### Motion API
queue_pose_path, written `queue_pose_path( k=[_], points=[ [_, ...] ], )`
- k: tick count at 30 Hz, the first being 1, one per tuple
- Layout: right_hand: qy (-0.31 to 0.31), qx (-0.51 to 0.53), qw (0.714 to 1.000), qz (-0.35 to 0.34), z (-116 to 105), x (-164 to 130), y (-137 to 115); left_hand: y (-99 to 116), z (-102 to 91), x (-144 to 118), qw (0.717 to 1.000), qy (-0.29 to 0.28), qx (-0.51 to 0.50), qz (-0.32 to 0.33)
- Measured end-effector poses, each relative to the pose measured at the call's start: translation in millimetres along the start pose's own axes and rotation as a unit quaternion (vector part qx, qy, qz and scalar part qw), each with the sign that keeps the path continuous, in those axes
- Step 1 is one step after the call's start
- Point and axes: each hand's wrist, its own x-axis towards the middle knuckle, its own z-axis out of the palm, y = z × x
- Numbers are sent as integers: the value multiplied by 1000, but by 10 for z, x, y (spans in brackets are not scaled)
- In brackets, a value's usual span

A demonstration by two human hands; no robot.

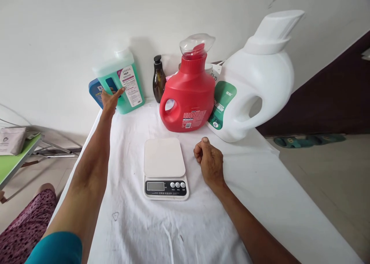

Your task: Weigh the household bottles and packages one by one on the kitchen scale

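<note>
Left hand [109,98] open on green bottle [123,83], right hand [208,158] fisted on white cloth [202,217], white wall [86,25]

A: Free room? The white cloth [202,225] in front of the kitchen scale [165,168] is bare right down to the near edge. There's an open strip either side of the scale too.

B: The right strip is partly taken: the right hand [209,160] rests there, loosely curled. And at the back?

A: Crowded. The teal bottle [123,83] has the left hand [110,98] on it, with a blue container [95,89] behind. Then the brown pump bottle [158,79], the red jug [187,94] and the white jug [257,79], which is tilted and touches the red one.

B: Any gaps?

A: A clear lane between the teal bottle and the pump bottle. The pump bottle may touch the red jug; I can't tell.
</note>
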Motion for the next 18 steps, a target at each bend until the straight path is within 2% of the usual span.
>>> queue_pose_path(
  k=[2,5,10,13,18],
  points=[
    [-3,-13,1000,-9,-3,1,-17,19,4,-42,1000,-6,1,-15],
    [-1,-12,1000,-12,-4,3,-23,96,51,-187,999,-12,-37,3],
    [-13,-5,1000,-6,-8,11,-20,246,72,-502,995,56,-80,-5],
    [-14,5,1000,-8,-11,18,-18,364,-100,-710,993,90,-67,-25],
    [-21,11,1000,-19,-8,25,11,577,-609,-1134,986,135,-85,-44]
  ],
)
